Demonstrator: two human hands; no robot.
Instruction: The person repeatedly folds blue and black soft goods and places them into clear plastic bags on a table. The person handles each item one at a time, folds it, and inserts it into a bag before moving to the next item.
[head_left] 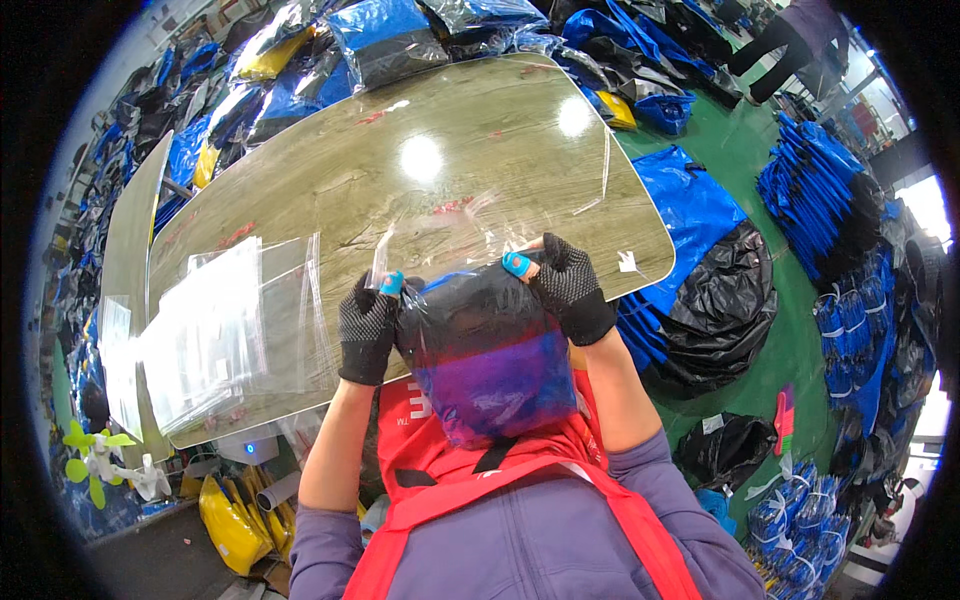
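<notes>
A clear plastic bag (495,375) with a folded black-and-blue item inside is upright against my red apron (420,450), at the near table edge. My left hand (368,328), in a black dotted glove with blue wrap at one fingertip, grips the bag's upper left corner. At the upper right corner my right hand (572,292), gloved the same way, is closed on the plastic. Between the hands, the bag's loose clear top stretches out over the table. What the folded item is I cannot make out.
Flat clear bags (210,325) lie stacked on the wood-patterned table (330,200), at its left. Packed blue-and-black bundles (385,45) crowd the far edge. More blue and black goods (715,300) lie on the green floor at right. A small green fan (95,465) stands at lower left.
</notes>
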